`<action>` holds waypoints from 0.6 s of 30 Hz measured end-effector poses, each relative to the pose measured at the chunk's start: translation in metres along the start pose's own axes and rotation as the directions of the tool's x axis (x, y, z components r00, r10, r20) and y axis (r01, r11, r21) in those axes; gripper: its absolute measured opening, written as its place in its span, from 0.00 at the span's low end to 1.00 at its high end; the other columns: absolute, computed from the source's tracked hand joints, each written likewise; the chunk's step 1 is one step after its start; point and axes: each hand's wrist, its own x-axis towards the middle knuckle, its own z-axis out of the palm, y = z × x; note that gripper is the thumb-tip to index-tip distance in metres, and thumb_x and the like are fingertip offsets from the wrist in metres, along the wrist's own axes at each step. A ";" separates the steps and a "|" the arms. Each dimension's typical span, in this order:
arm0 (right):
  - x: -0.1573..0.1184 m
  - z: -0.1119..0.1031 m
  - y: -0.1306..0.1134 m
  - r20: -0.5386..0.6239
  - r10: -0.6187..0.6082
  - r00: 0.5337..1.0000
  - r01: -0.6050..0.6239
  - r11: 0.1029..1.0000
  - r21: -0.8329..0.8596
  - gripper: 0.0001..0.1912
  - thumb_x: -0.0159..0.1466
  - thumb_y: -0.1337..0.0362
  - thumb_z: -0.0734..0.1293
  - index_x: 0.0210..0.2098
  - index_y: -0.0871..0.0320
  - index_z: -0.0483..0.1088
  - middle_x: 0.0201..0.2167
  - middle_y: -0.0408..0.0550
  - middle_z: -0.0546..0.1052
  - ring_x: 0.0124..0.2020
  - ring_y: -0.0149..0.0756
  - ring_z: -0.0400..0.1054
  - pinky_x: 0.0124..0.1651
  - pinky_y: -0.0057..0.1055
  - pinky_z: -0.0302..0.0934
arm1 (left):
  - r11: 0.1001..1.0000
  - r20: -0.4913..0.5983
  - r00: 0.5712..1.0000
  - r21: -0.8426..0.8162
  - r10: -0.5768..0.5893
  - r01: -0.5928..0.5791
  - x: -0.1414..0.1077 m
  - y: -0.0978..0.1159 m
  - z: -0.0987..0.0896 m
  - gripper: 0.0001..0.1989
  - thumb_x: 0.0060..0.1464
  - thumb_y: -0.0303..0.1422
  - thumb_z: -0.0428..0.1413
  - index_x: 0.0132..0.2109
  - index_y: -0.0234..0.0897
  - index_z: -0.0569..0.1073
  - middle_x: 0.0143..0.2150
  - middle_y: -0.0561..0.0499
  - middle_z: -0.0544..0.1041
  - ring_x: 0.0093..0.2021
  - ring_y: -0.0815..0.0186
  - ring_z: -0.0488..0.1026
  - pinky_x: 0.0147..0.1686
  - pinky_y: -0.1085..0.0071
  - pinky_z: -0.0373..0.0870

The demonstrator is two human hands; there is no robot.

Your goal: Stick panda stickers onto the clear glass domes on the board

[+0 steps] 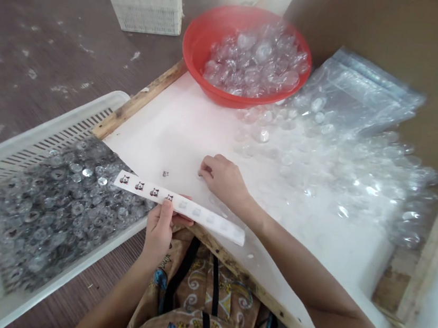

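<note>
My left hand (161, 226) is closed on a long white sticker strip (193, 211), thumb on top and fingers beneath. Small black panda stickers run along its left part; toward the right, the strip shows only faint shapes. My right hand (223, 180) is above the white tabletop (160, 119), its fingers curled together in a pinch. Whatever is at its fingertips is too small to make out. A single panda print (165, 174) shows on the tabletop between the strip and my right hand; I cannot tell whether it sits on a clear piece.
On the left, a white slotted basket (36, 317) holds many clear round pieces (56, 218). A red basin (196, 39) of clear round pieces stands at the back, near a plastic bag (356, 90). Loose clear pieces (357, 170) spread over the right. Wooden strips (143, 99) edge the table.
</note>
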 end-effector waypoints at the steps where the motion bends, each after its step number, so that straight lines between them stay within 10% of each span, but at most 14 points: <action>1: 0.000 0.001 0.000 -0.009 -0.004 1.000 0.003 1.000 -0.031 0.04 0.61 0.70 0.65 0.31 0.57 0.71 0.36 0.49 0.74 0.32 0.34 0.67 0.34 0.29 0.55 | 1.000 0.007 1.000 0.001 0.002 -0.002 0.000 0.000 0.000 0.27 0.60 0.51 0.52 0.43 0.30 0.80 0.36 0.42 0.81 0.29 0.61 0.78 0.27 0.69 0.76; 8: -0.014 -0.008 -0.014 -0.052 -0.022 0.998 0.028 0.994 0.103 0.11 0.65 0.72 0.62 0.44 0.57 0.72 0.39 0.50 0.78 0.37 0.37 0.71 0.40 0.32 0.60 | 0.999 0.046 0.999 0.048 0.015 -0.018 -0.001 0.002 -0.001 0.26 0.59 0.52 0.52 0.40 0.31 0.80 0.32 0.44 0.80 0.28 0.61 0.77 0.27 0.68 0.75; 13: -0.039 -0.015 -0.046 0.103 -0.190 0.976 0.123 0.881 0.457 0.05 0.62 0.69 0.68 0.38 0.55 0.73 0.35 0.42 0.79 0.33 0.30 0.71 0.38 0.27 0.62 | 0.992 0.038 0.999 0.124 0.006 -0.011 -0.001 0.001 -0.004 0.27 0.58 0.54 0.51 0.30 0.35 0.77 0.21 0.47 0.75 0.22 0.61 0.74 0.26 0.67 0.73; 18: -0.049 -0.008 -0.053 0.009 -0.211 0.977 0.192 0.903 0.384 0.04 0.62 0.69 0.67 0.31 0.56 0.71 0.31 0.42 0.76 0.35 0.31 0.69 0.40 0.28 0.61 | 0.974 0.146 0.988 0.216 0.041 -0.073 0.000 0.009 -0.003 0.18 0.49 0.46 0.63 0.29 0.34 0.76 0.25 0.49 0.77 0.27 0.63 0.73 0.30 0.69 0.71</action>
